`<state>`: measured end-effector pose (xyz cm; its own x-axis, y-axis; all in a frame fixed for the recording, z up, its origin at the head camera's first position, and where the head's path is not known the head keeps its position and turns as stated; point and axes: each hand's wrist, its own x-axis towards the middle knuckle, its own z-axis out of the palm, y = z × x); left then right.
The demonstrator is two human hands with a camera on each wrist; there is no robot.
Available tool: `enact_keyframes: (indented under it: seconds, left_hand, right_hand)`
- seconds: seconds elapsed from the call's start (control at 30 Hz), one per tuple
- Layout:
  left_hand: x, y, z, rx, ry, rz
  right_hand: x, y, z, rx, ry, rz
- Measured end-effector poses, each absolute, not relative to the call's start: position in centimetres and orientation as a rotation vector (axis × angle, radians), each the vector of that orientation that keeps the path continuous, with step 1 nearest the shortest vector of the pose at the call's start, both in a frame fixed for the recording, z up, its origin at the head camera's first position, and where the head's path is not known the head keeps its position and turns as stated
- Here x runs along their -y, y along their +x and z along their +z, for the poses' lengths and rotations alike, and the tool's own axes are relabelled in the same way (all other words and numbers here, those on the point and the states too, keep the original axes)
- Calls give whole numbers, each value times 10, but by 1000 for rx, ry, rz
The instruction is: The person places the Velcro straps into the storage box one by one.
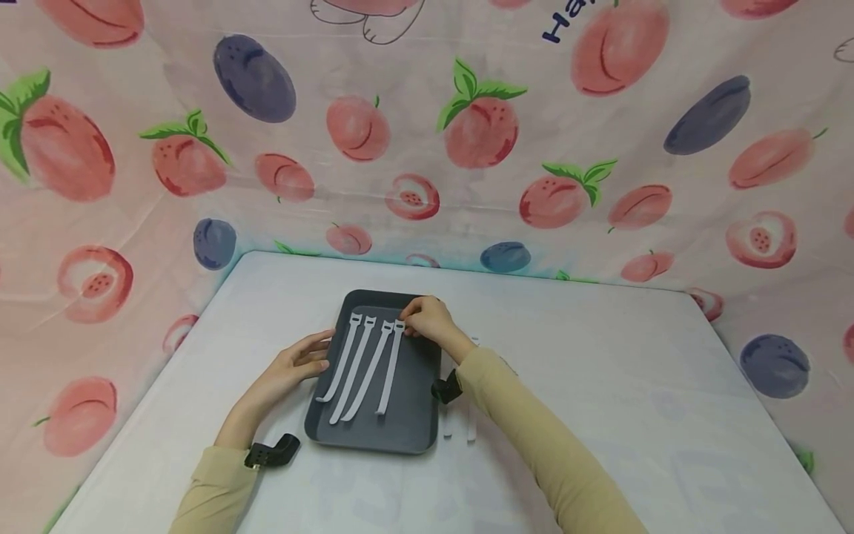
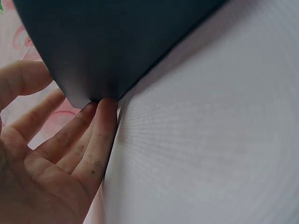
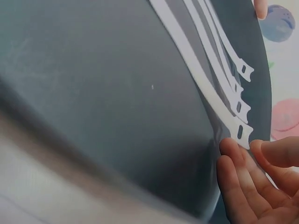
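Observation:
A dark grey tray (image 1: 420, 386) lies on the white table, with several white hook-and-loop cable ties (image 1: 363, 363) side by side in it, slotted heads toward the far end. My right hand (image 1: 430, 320) reaches over the tray's far right part. Its thumb and fingertips pinch the head of the rightmost cable tie (image 3: 241, 133). At the tray's left side is my left hand (image 1: 293, 363); in the left wrist view its extended fingers (image 2: 96, 140) touch the tray's outer wall (image 2: 88, 60) low down, near the table.
More white strips (image 1: 472, 426) lie on the table (image 1: 600, 371) right of the tray, partly hidden by my right forearm. A fruit-print cloth (image 1: 414, 133) rises behind the table. Black wrist cameras sit on both wrists, the right one (image 1: 447, 387) over the tray's right rim.

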<state>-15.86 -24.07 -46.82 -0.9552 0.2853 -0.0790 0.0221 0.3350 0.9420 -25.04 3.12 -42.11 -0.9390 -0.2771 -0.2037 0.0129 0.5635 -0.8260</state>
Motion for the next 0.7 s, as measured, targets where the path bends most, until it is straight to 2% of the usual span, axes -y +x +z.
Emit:
enact_keyframes:
  seconds: [0.7]
  left_hand:
    - [240, -160, -470, -2354, 302, 1694]
  right_hand:
    - [-38, -246, -412, -2588, -365, -1214]
